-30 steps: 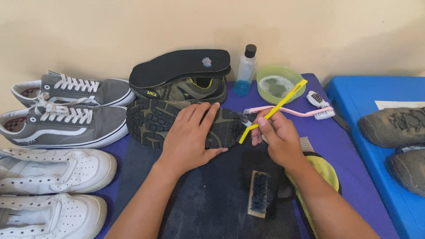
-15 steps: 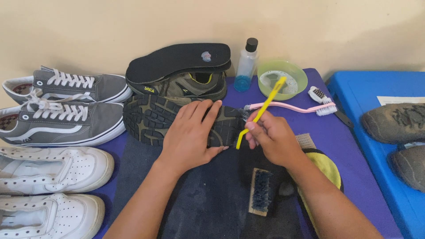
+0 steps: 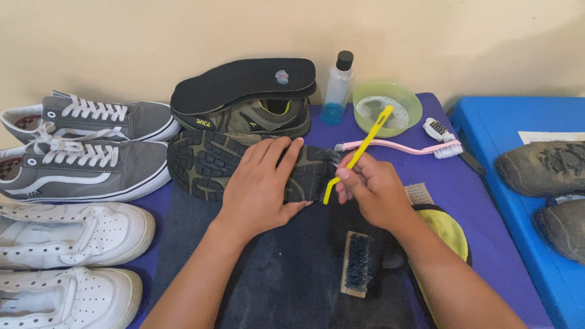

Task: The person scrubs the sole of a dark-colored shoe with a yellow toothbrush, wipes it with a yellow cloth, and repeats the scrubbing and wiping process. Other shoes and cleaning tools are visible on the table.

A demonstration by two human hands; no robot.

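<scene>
My left hand [image 3: 259,186] lies flat across the upturned sole [image 3: 207,164] of the olive shoe, fingers spread, pressing it down on the dark mat [image 3: 286,274]; nothing is grasped, only pinned. The shoe lies on its side at the mat's far edge, tread toward me, heel end under my palm. Its mate [image 3: 256,119] stands just behind with a black insole [image 3: 244,82] laid on top.

My right hand [image 3: 368,189] is closed around a yellow brush [image 3: 359,152], pinched low on the handle; the handle slants up and away toward the green bowl [image 3: 388,108]. The working end sits at the heel edge of the sole, beside my left fingertips. Bristles are hidden, so I cannot tell if they touch the rubber.

Note on technique, my judgement: keep the left palm firm so the shoe does not rock, choke the grip low for control, use short strokes along the lug grooves, keep the tip clear of my left fingers.

Nearby: pink brush [image 3: 396,146] behind the right hand, wooden brush [image 3: 356,263] on the mat, bottle [image 3: 338,90] by the bowl, yellow cloth [image 3: 448,228] under my right wrist.
</scene>
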